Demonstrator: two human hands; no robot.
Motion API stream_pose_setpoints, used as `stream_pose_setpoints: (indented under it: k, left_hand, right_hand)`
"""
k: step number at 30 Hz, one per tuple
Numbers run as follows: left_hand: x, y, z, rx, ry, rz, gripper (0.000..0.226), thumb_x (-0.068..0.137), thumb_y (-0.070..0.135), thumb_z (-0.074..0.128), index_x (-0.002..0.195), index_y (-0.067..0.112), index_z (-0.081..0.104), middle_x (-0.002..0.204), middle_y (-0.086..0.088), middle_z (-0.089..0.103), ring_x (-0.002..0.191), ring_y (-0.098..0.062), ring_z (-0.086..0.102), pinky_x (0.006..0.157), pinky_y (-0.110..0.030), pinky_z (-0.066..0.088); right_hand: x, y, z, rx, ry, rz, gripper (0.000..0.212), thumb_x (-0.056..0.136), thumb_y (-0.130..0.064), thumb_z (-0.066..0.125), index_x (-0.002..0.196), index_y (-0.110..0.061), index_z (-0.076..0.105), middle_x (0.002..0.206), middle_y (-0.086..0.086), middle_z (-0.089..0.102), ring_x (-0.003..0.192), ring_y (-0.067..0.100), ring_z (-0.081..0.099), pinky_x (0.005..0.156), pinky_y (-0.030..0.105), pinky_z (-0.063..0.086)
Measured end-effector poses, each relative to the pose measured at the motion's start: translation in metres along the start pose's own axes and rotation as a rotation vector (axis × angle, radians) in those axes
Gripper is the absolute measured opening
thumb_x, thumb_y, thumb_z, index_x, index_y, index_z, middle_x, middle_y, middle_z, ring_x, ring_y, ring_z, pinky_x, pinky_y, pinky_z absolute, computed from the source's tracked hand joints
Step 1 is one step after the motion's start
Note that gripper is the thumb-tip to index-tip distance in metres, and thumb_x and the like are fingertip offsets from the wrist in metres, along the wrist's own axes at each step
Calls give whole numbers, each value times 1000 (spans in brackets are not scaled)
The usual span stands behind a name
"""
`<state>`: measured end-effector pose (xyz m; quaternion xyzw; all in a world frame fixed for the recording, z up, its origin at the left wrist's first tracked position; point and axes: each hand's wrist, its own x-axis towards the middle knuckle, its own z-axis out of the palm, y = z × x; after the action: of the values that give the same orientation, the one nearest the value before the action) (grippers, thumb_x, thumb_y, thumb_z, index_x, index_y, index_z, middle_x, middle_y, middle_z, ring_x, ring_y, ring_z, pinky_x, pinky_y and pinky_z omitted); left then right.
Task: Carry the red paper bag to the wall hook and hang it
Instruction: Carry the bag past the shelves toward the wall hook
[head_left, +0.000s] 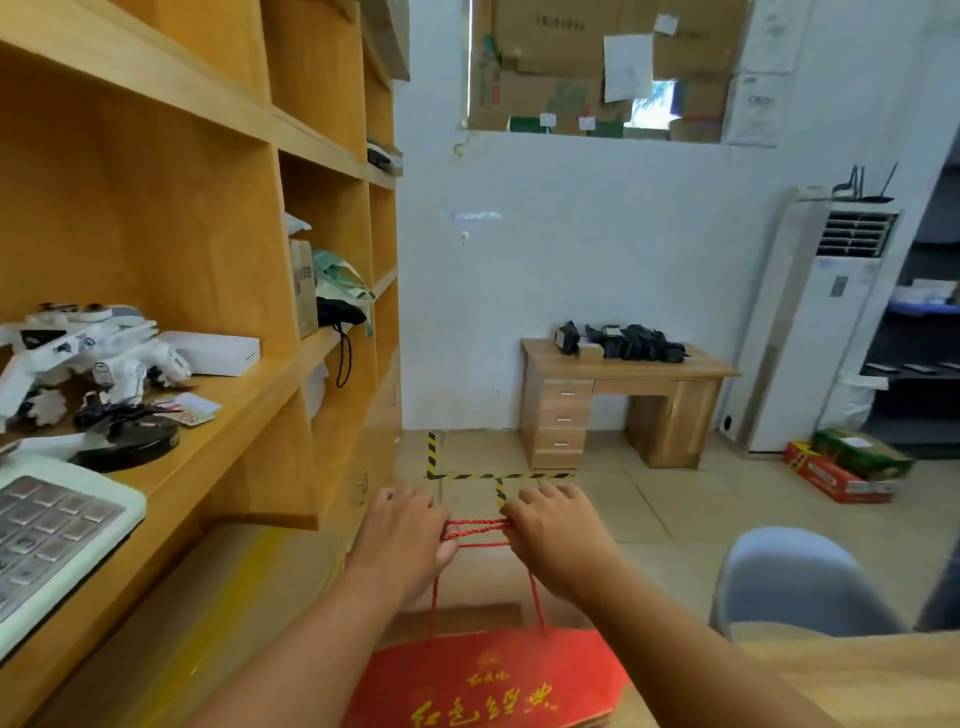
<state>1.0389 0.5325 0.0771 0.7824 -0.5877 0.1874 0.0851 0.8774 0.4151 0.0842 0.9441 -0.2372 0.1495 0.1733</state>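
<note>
Two hands are closed around the cords: the left hand (402, 538) and right hand (558, 538) each have fingers curled tight on the red rope handles (478, 530), stretched taut between them. One red paper bag (493, 680) with gold lettering is hung below, low in the view. One wooden desk (623, 400) with three drawers, one grey chair (795, 582) and one white standing air conditioner (821, 322) can be counted further off.

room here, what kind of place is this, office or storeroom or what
Probably a small office or back room doubling as storage: stacked cardboard boxes fill the wall opening, a wooden desk stands against the white wall, and tall wooden shelving holds assorted items. A floor-standing air conditioner occupies the corner.
</note>
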Motion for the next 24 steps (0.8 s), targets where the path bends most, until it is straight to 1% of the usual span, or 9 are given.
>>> stream_pose_setpoints:
  k: [4, 9, 12, 17, 20, 24]
  left_hand:
    - [42, -10, 17, 5, -20, 15, 29, 97, 47, 49, 106, 24, 64, 104, 4, 58, 99, -17, 50, 92, -35, 41]
    - [100, -21, 34, 0, -40, 24, 29, 96, 49, 50, 107, 24, 63, 104, 3, 57, 99, -17, 49, 93, -36, 41]
    - [136, -30, 48, 4, -36, 15, 30, 96, 48, 50, 106, 24, 64, 103, 3, 57, 100, -18, 49, 93, -36, 41]
    - [196, -49, 81, -24, -52, 31, 28, 96, 47, 50, 108, 25, 62, 107, 3, 58, 103, -19, 50, 95, -37, 40]
    - [236, -64, 105, -46, -47, 29, 26, 94, 48, 53, 103, 25, 62, 104, 4, 58, 100, -18, 50, 93, -37, 42]
    - [294, -89, 140, -24, -64, 51, 27, 92, 49, 50, 97, 27, 65, 101, 5, 60, 98, -18, 51, 91, -38, 42]
  right_hand:
    - [39, 25, 24, 15, 33, 10, 23, 99, -37, 46, 105, -20, 59, 101, 3, 66, 93, 28, 61, 82, 43, 48]
    - [86, 58, 47, 33, 43, 23, 24, 99, -37, 45, 108, -20, 60, 105, 3, 67, 95, 28, 61, 86, 44, 47]
    - [114, 76, 64, 38, 35, 37, 24, 100, -36, 43, 109, -21, 60, 106, 2, 67, 95, 26, 61, 87, 44, 47]
    - [165, 104, 93, 27, 6, 35, 25, 101, -39, 43, 111, -22, 58, 106, 2, 64, 97, 26, 60, 89, 43, 46]
    - [199, 120, 118, 18, -13, 30, 24, 100, -40, 44, 110, -22, 57, 104, 2, 65, 98, 26, 60, 87, 44, 47]
    - [251, 141, 149, -35, -42, 42, 23, 100, -39, 44, 107, -22, 58, 103, 2, 66, 96, 28, 61, 83, 44, 48]
